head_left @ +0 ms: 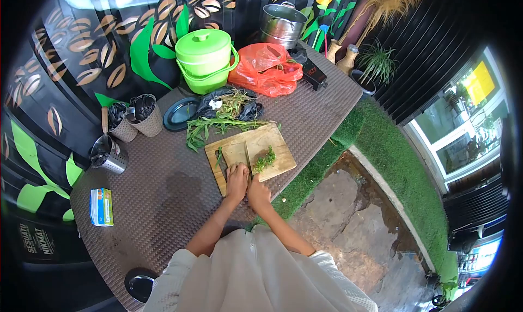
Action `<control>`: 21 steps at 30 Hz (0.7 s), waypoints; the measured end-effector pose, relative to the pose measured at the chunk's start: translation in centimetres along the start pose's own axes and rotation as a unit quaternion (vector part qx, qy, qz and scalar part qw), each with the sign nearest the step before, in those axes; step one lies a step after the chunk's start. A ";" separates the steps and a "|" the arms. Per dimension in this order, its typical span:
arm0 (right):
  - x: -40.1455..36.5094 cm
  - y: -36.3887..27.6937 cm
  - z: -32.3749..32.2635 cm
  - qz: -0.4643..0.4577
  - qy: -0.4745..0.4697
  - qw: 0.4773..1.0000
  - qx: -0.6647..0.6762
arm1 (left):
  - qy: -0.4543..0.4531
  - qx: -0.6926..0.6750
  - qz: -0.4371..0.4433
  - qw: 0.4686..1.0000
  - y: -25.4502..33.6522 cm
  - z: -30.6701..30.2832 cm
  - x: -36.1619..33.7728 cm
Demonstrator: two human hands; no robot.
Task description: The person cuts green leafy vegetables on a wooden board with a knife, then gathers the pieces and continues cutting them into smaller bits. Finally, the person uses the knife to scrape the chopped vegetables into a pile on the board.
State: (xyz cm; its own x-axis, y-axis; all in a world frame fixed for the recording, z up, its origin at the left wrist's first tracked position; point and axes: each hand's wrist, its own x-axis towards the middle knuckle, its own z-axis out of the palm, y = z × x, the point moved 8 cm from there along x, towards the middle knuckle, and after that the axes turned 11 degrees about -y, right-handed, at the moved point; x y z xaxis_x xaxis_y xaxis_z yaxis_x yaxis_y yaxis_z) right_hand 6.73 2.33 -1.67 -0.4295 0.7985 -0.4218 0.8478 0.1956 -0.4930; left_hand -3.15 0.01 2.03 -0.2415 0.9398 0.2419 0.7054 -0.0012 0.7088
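A wooden cutting board (284, 155) lies near the table edge in front of me. My right hand (259, 193) is closed round the handle of a knife (247, 155), whose blade points away from me across the board. Beside the knife, my left hand (237, 180) rests on the board with its fingers curled and pressed together; whatever is under them is hidden. Chopped green leaves (265, 160) are heaped right of the blade. A small green leaf piece (219, 156) lies at the board's left. Long leafy stalks (218, 125) lie just beyond the board.
Behind the stalks is a black plastic bag (251, 110) with plant scraps. Farther back stand a green lidded bucket (204, 59), a red plastic bag (264, 69) and a steel pot (283, 26). Utensil holders (147, 118) and a tissue pack (101, 207) are at left.
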 end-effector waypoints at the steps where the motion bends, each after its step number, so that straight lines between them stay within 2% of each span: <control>1: 0.5 -0.2 -0.2 -0.005 0.001 1.000 0.010 | 0.001 0.000 -0.001 1.000 0.0 0.0 0.0; 3: 1.1 -0.2 -0.7 -0.010 0.000 1.000 0.021 | -0.005 -0.012 0.023 1.000 0.2 0.0 0.1; 6: 1.0 -0.3 -1.2 -0.044 -0.008 0.999 0.022 | 0.008 0.013 0.012 1.000 0.1 0.0 0.0; 8: 0.0 0.0 -0.3 -0.009 -0.005 1.000 0.013 | 0.009 0.007 0.007 1.000 -0.1 -0.1 0.0; 13: 1.3 0.1 -1.3 -0.024 0.003 1.000 -0.006 | 0.005 -0.015 0.020 1.000 -0.1 0.0 -0.2; 15: 1.6 0.1 -1.8 -0.042 0.001 0.999 -0.026 | 0.031 -0.014 0.037 0.999 0.1 -0.3 -0.4; 19: 0.7 0.8 -2.5 -0.028 0.011 0.999 -0.044 | 0.037 -0.005 0.057 0.998 0.0 -0.3 -0.5; 21: 0.3 1.2 -2.6 -0.011 -0.006 0.999 -0.039 | -0.013 -0.145 -0.009 0.989 -1.2 0.5 -0.1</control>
State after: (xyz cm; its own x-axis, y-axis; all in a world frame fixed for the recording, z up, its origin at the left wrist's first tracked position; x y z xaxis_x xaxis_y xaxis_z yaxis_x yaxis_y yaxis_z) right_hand 8.40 4.33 -0.41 -0.4512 0.7866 -0.4216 0.8600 0.2569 -0.4410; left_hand -3.69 0.06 0.82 -0.2323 0.9488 0.2140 0.4791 -0.0799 0.8741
